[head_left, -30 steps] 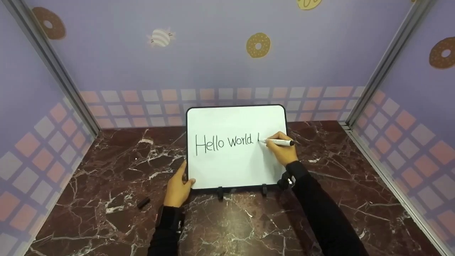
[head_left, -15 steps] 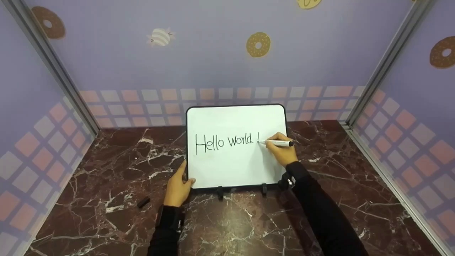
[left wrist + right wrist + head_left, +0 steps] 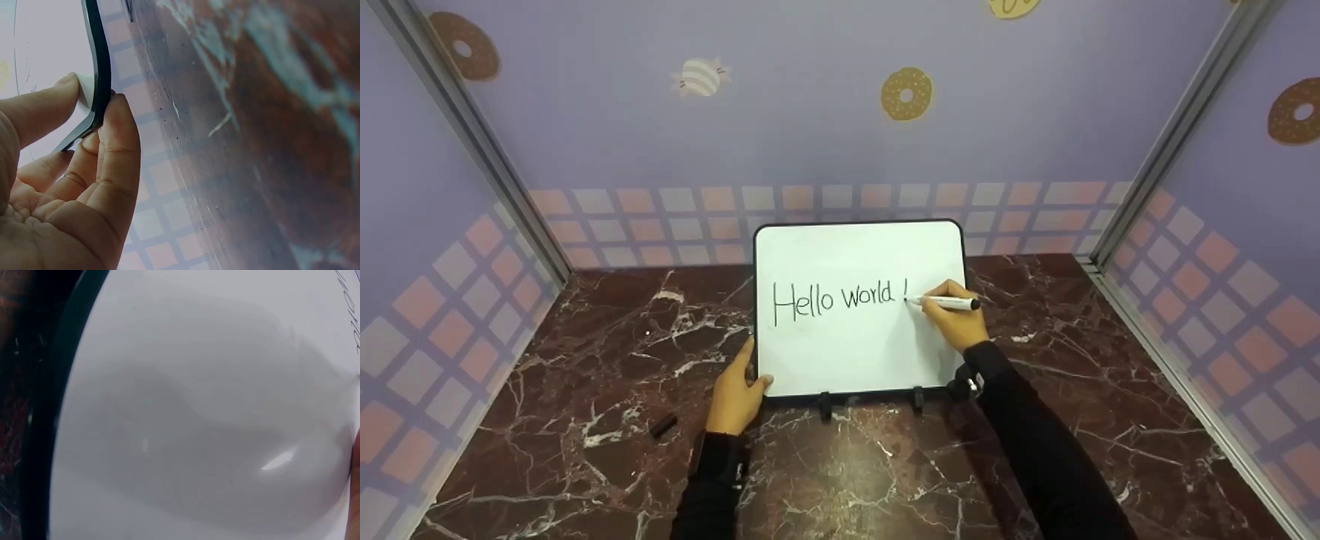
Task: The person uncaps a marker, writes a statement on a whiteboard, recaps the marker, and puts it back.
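A small whiteboard point(image 3: 855, 352) with a black rim stands tilted on the marble tabletop and reads "Hello world !". My right hand point(image 3: 956, 319) holds a white marker point(image 3: 952, 302) with its tip on the board just under the exclamation stroke. My left hand point(image 3: 735, 397) pinches the board's lower left corner, thumb on the white face and fingers point(image 3: 115, 163) behind the black rim point(image 3: 101, 84). The right wrist view shows only the whiteboard's blank face point(image 3: 197, 410) and its dark edge.
A black marker cap point(image 3: 663, 427) lies on the marble left of my left arm. Purple patterned walls close the table at the back and both sides. Two black feet point(image 3: 825, 407) prop the board's bottom edge.
A dot has been added under the vertical stroke after "world", making an exclamation mark. Both hands have stayed almost where they were.
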{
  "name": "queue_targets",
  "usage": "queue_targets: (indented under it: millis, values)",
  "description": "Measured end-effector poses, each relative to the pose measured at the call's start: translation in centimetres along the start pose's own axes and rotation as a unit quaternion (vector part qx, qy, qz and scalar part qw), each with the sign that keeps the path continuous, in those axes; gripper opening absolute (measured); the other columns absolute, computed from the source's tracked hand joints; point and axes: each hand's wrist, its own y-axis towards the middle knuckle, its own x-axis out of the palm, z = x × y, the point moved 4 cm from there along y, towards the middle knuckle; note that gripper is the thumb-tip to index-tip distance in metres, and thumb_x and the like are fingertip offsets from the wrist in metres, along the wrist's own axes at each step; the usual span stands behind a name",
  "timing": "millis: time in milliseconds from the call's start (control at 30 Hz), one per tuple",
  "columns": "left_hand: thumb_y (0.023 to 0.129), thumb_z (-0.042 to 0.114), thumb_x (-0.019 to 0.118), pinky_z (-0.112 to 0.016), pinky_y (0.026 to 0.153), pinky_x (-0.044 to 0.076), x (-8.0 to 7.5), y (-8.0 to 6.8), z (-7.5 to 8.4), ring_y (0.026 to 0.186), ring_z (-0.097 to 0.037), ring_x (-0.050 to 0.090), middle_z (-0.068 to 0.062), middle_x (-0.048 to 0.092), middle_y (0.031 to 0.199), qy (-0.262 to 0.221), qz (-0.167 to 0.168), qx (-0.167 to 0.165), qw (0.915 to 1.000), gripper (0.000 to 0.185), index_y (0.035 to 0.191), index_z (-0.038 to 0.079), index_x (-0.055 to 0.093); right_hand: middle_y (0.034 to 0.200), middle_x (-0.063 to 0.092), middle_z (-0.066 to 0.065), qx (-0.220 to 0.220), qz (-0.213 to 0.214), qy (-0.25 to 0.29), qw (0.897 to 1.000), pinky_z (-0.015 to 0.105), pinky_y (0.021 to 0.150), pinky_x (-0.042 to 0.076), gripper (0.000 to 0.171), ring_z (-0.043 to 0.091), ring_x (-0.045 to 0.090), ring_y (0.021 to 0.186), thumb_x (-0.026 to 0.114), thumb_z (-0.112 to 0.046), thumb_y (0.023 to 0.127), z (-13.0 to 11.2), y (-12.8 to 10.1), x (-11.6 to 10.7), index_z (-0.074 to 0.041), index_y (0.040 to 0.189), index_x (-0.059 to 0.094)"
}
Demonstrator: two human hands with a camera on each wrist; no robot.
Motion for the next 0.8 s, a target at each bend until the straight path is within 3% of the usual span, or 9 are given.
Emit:
queue_targets:
  millis: [233, 467, 800]
  values:
    - [0.092, 0.009, 0.065, -0.049, 0.087, 0.048, 0.0, 0.0, 0.0, 0.092, -0.030, 0.057, -0.026, 0.060, 0.118, 0.000, 0.000, 0.006, 1.0000, 0.071, 0.154, 0.008, 0.031, 0.067, 0.068, -0.004, -0.012, 0.007, 0.010, 1.000, 0.016, 0.053, 0.043, 0.007, 0.002, 0.053, 0.056, 0.067, 0.002, 0.083, 0.0, -0.1, -0.1, 0.008, 0.082, 0.065]
    - [0.092, 0.007, 0.063, -0.057, 0.106, 0.042, 0.1, -0.2, 0.1, 0.125, -0.044, 0.052, -0.031, 0.051, 0.137, 0.003, 0.000, 0.017, 0.9999, 0.070, 0.154, 0.005, 0.030, 0.069, 0.069, 0.000, -0.020, 0.010, 0.028, 0.999, 0.017, 0.054, 0.043, 0.006, 0.004, 0.053, 0.058, 0.067, 0.003, 0.083, 0.1, -0.6, -0.2, 0.008, 0.082, 0.065]
    - [0.092, 0.009, 0.062, -0.057, 0.112, 0.035, 0.2, 0.0, 0.2, 0.135, -0.046, 0.043, -0.031, 0.042, 0.146, 0.015, -0.006, 0.017, 0.9997, 0.071, 0.154, 0.002, 0.027, 0.072, 0.071, -0.002, -0.003, -0.012, 0.061, 0.998, 0.017, 0.058, 0.046, 0.007, 0.005, 0.059, 0.062, 0.068, 0.002, 0.085, 0.4, -1.8, -0.4, 0.008, 0.086, 0.065]
